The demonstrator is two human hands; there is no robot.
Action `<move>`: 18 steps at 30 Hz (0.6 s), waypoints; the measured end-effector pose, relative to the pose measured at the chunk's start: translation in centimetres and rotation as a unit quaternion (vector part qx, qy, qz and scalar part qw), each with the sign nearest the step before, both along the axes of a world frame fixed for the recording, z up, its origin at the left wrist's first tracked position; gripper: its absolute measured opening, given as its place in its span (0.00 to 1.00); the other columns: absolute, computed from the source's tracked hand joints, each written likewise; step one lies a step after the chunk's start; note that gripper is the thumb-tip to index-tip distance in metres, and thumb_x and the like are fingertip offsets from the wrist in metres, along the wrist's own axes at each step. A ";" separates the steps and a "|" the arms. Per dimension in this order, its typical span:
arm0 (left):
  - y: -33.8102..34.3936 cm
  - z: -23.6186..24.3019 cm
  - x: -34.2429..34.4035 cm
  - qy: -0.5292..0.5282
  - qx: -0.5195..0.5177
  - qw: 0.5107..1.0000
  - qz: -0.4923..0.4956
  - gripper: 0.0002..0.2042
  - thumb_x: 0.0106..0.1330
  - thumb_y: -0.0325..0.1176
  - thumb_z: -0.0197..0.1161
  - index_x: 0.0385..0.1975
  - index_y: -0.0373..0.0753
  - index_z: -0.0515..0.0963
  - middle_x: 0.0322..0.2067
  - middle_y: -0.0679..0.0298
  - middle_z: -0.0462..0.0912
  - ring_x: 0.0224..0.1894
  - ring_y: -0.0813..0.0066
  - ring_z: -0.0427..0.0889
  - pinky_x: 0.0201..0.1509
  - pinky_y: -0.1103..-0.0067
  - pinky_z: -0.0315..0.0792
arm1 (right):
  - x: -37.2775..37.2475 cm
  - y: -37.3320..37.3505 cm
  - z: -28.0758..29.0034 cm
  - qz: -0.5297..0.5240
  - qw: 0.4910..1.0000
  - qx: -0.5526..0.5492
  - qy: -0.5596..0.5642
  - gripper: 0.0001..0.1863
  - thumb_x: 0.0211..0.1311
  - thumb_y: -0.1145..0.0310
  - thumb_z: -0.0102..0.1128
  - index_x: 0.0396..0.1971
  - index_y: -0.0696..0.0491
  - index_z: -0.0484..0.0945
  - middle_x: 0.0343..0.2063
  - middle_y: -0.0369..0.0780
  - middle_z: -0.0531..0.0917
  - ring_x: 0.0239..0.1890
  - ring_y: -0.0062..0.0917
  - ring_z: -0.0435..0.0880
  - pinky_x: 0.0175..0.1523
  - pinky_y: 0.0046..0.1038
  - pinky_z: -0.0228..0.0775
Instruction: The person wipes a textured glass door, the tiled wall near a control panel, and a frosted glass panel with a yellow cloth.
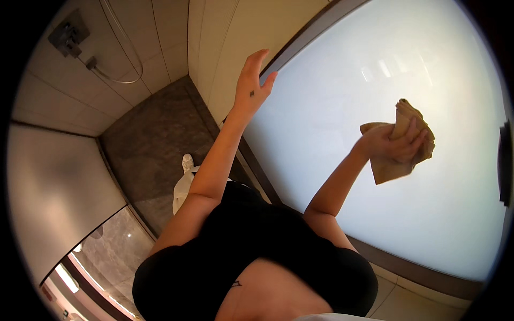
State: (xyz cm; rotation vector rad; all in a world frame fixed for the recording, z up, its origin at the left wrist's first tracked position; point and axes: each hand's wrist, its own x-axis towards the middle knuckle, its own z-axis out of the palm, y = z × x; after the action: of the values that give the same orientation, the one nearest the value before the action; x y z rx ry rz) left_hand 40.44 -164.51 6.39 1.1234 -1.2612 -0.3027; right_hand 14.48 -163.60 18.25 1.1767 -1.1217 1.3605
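Observation:
My right hand (399,143) is closed on a brown cloth (390,170) and holds it against a large frosted glass panel (321,134). The cloth is bunched above the fingers, and one corner hangs loose below them. Farther left, my left hand (251,85) is raised beside the panel's dark frame (305,40). Its thumb and forefinger are spread apart, with nothing visible between them. Whether its fingertips touch the frame I cannot tell.
At the far left, a shower fitting (69,38) with a looping hose (140,69) is mounted on the tiled wall (160,32). Below lies a dark stone floor (150,128). A second pale panel (59,187) stands at the left, and a dark handle (504,163) sits at the right edge.

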 end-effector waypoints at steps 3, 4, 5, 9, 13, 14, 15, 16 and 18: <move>-1.1 -0.3 1.1 0.015 0.006 1.000 -0.024 0.23 0.62 0.30 0.61 0.58 0.35 0.67 0.58 0.55 0.70 0.61 0.60 0.68 0.64 0.72 0.62 | 2.4 -2.2 -2.7 -0.069 0.989 0.083 0.105 0.27 0.48 0.81 0.51 0.48 0.40 0.78 0.54 0.40 0.75 0.54 0.38 0.73 0.55 0.40 0.62; -1.3 -0.7 1.3 0.017 0.014 0.999 -0.030 0.24 0.62 0.30 0.61 0.58 0.35 0.67 0.59 0.55 0.69 0.62 0.60 0.67 0.65 0.72 0.61 | 4.3 -2.3 -3.4 -0.104 0.979 0.106 0.139 0.23 0.50 0.80 0.56 0.47 0.45 0.78 0.50 0.43 0.77 0.46 0.42 0.78 0.50 0.44 0.70; -1.8 -0.8 1.2 0.019 0.015 0.999 -0.049 0.24 0.62 0.30 0.61 0.59 0.35 0.66 0.59 0.55 0.69 0.63 0.60 0.66 0.66 0.72 0.60 | 4.4 -3.5 -4.9 -0.091 0.978 0.110 0.149 0.24 0.48 0.82 0.57 0.47 0.44 0.78 0.50 0.43 0.77 0.47 0.42 0.79 0.50 0.43 0.71; -2.8 -1.5 0.9 -0.003 0.021 0.996 -0.088 0.26 0.63 0.30 0.59 0.61 0.35 0.63 0.60 0.52 0.67 0.62 0.56 0.67 0.64 0.70 0.63 | 5.3 -5.4 -7.2 -0.054 0.980 0.129 0.143 0.25 0.49 0.79 0.61 0.47 0.39 0.78 0.53 0.38 0.75 0.52 0.38 0.75 0.52 0.38 0.70; -2.0 -1.7 1.0 -0.016 0.045 0.991 -0.122 0.27 0.62 0.28 0.59 0.62 0.34 0.61 0.60 0.50 0.66 0.62 0.52 0.67 0.63 0.68 0.65 | 7.7 -4.2 -6.5 -0.056 0.975 0.161 0.140 0.24 0.48 0.81 0.61 0.47 0.41 0.78 0.53 0.40 0.75 0.52 0.42 0.75 0.50 0.39 0.73; -1.6 -1.6 0.6 -0.013 0.044 0.990 -0.132 0.28 0.63 0.29 0.59 0.63 0.36 0.60 0.62 0.52 0.64 0.63 0.54 0.65 0.64 0.69 0.62 | 8.1 -3.7 -5.8 -0.065 0.973 0.164 0.151 0.25 0.48 0.82 0.60 0.46 0.42 0.78 0.50 0.41 0.77 0.51 0.43 0.76 0.47 0.40 0.75; -1.1 -1.5 0.1 -0.010 0.043 0.989 -0.142 0.28 0.64 0.30 0.59 0.64 0.37 0.59 0.64 0.53 0.62 0.65 0.56 0.63 0.66 0.70 0.60 | 7.7 -3.9 -6.1 -0.081 0.971 0.145 0.173 0.24 0.48 0.81 0.61 0.46 0.42 0.78 0.51 0.41 0.76 0.52 0.42 0.75 0.48 0.42 0.74; -0.8 -1.4 -0.4 -0.009 0.042 0.987 -0.153 0.29 0.64 0.31 0.58 0.65 0.38 0.58 0.65 0.55 0.61 0.67 0.58 0.60 0.68 0.71 0.57 | 7.5 -4.0 -6.3 -0.073 0.971 0.151 0.171 0.24 0.48 0.80 0.60 0.47 0.42 0.78 0.51 0.40 0.76 0.52 0.42 0.75 0.48 0.43 0.73; 0.0 -1.6 -1.5 -0.016 0.028 0.985 -0.168 0.30 0.64 0.31 0.59 0.66 0.37 0.56 0.66 0.53 0.59 0.67 0.57 0.59 0.68 0.70 0.56 | 7.3 -3.8 -6.5 -0.055 0.971 0.163 0.167 0.24 0.48 0.80 0.60 0.48 0.42 0.77 0.51 0.40 0.76 0.51 0.42 0.75 0.48 0.44 0.71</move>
State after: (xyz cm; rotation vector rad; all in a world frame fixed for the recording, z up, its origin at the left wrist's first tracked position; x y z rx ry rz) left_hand 38.91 -164.46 4.83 0.9631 -1.4792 -0.5778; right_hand 21.77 -167.39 11.76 1.4911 -1.1700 0.8708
